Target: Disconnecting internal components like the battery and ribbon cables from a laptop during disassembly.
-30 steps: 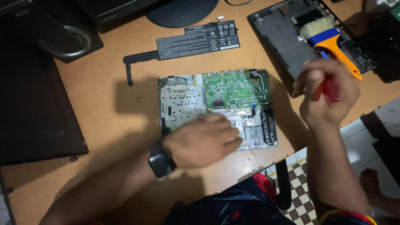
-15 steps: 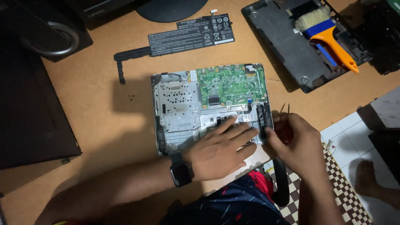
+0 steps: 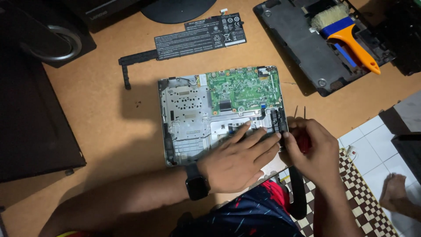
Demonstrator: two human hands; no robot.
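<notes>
Tabletop [image 3: 109, 118] of brown board carries everything, and near its middle, close to my front edge, lies the opened laptop chassis [image 3: 193, 118] — bottom cover already off, green circuit board [image 3: 243, 90] bare in its far right part. That cover, the dark shell [image 3: 302, 48], sits toward the far right corner with an orange-handled brush [image 3: 351, 37] lying in it. The flat black battery [image 3: 201, 37] is out too, resting near the far edge beside a round monitor base [image 3: 177, 8]. So, as I judge it, the stripping is well along; the board and the metal frame are not yet lifted out.

My left hand [image 3: 239, 160], watch on the wrist, lies flat and released — fingers spread over the near right part of the chassis, pressing it down. My right hand [image 3: 309, 149] is clenched around red-handled tools [image 3: 303, 140], their thin metal tips poking up past my knuckles, at the chassis's right edge by the black side piece [image 3: 277, 123].
</notes>
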